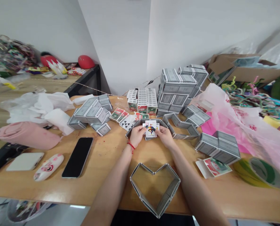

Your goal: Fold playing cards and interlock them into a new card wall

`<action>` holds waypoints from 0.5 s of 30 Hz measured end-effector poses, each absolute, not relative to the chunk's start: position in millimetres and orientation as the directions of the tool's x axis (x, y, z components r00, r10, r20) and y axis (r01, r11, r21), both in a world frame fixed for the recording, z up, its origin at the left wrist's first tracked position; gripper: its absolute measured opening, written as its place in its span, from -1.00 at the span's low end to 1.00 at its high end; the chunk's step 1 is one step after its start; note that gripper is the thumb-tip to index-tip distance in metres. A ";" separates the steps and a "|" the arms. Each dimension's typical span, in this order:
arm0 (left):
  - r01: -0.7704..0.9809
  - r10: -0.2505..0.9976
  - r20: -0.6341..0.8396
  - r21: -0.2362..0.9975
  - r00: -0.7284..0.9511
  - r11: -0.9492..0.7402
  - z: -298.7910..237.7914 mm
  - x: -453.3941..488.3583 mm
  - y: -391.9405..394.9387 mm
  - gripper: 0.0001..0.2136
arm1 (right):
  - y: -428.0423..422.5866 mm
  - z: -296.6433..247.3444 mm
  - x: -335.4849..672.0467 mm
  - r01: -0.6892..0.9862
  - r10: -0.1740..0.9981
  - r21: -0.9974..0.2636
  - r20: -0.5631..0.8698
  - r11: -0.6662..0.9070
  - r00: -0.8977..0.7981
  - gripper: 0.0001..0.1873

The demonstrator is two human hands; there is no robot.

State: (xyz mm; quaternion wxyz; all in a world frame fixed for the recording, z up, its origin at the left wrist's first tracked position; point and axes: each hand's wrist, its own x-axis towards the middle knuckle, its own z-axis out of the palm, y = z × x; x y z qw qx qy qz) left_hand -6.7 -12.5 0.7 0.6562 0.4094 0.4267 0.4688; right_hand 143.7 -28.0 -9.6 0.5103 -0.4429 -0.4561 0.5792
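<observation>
My left hand (137,135) and my right hand (164,135) both pinch a few playing cards (151,129) between them, the front one a joker facing me. Behind and around the hands stands a frame of folded grey cards (128,133), partly hidden by the hands. Closer to me, between my forearms, a heart-shaped outline of folded cards (162,201) stands on its edges on the table. Loose cards (127,122) and red-and-green card boxes (118,115) lie just beyond my left hand. Another angular card outline (185,136) stands beyond my right hand.
Stacked card blocks (175,91) rise at the back right, beside rows of card boxes (142,100). More card blocks stand left (90,111) and right (218,146). A phone (78,157), a computer mouse (48,167), a green-yellow tape roll (260,172) and pink plastic (243,125) lie around.
</observation>
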 end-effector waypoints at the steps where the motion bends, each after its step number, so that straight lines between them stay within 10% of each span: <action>1: -0.275 0.963 -0.182 0.933 0.199 0.233 0.7 -6.7 -12.6 -0.73 | -27.6 -10.1 143.7 -0.181 0.996 -0.982 -0.050 -0.062 -0.073 -0.54; 15: -0.466 0.914 -0.223 0.804 0.339 0.369 11.0 -12.5 -12.5 -0.77 | -27.4 -8.9 143.1 -0.166 0.999 -0.985 -0.043 -0.038 0.029 -0.53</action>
